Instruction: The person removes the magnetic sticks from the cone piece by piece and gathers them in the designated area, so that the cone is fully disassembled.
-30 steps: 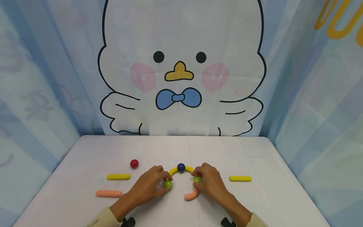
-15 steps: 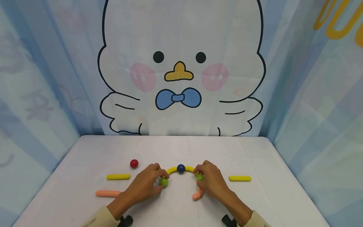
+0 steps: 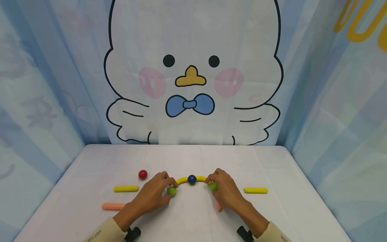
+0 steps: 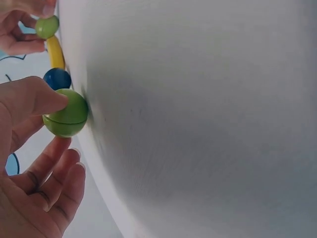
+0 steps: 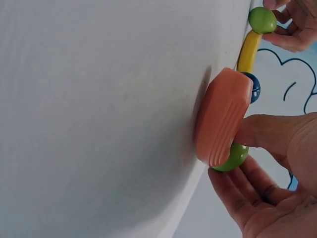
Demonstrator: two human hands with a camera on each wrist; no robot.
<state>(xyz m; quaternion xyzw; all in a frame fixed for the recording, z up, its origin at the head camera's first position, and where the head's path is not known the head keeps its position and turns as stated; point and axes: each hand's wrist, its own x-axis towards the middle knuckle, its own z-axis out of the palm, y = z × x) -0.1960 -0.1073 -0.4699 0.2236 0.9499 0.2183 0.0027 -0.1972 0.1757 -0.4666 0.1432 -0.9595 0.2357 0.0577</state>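
In the lower centre of the frame, on the white bench (image 3: 193,222), an arch of pieces spans the gap between the two hands. A blue ball (image 3: 191,179) sits at its crown, with a left yellow curve (image 3: 182,180) and a right yellow curve (image 3: 201,178) running down from it on either side. The left hand (image 3: 155,194) pinches the left green ball (image 3: 172,191) between thumb and fingers, and the right hand (image 3: 227,191) likewise grips the right green ball (image 3: 213,186). Nearer the bottom of the frame, partly hidden under the right hand, is an orange curve (image 3: 219,206); the right wrist view shows it against the right green ball, though I cannot tell how firmly they are joined.

If the hands pull apart unevenly, a yellow curve might come away from the blue ball — the joints there look small. A twist of the right green ball could swing the orange curve round or shed it, and a light pinch could let a round, smooth ball slip. The left forearm (image 3: 128,213) crosses the end of the orange stick (image 3: 113,206) in the head view, so a low sweep could nudge it.

Counted: two green balls, one blue, one red ball (image 3: 143,174) at left; two yellow curves, one orange curve; one orange stick and two straight yellow sticks — the left yellow stick (image 3: 126,189) and the right yellow stick (image 3: 256,190).
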